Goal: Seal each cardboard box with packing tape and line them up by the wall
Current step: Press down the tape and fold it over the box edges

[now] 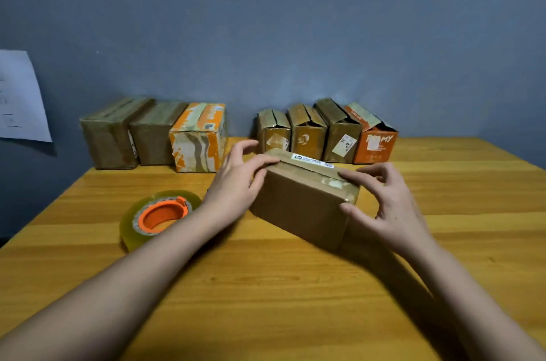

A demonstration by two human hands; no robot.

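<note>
Wooden table (295,286), yellow-brown planks, set against a grey-blue wall (266,21).

Plain brown box (301,198): in the middle of the table, turned at an angle, flaps closed, a strip of tape along the top seam, a white printed label (313,160) on the far top edge. Whether its underside rests fully on the table I cannot tell.

Left hand (236,183): on the box's left end, thumb laid along the top edge, fingers curled loosely above the far corner; touching, not gripping tightly.

Right hand (390,207): at the box's right end, thumb and forefinger pinching the near right corner across the taped edge, remaining fingers bent and lifted clear.

Tape roll (161,216): clear packing tape on an orange core, lying flat on the table, left of the box and just beside the left forearm.

Left row by the wall, three boxes touching side by side: two dull brown taped boxes (109,136) (155,136) and one orange-and-white box (199,142), all with tops closed.

Right row by the wall, four boxes standing close together: three small brown ones (273,133) (307,136) (339,136) and an orange one (373,142) at the right end, their top flaps partly raised or gaping.

A gap lies between the two rows, directly behind the left hand.

Sheet of white paper (20,97): on the wall at far left, faint markings, not legible
</note>
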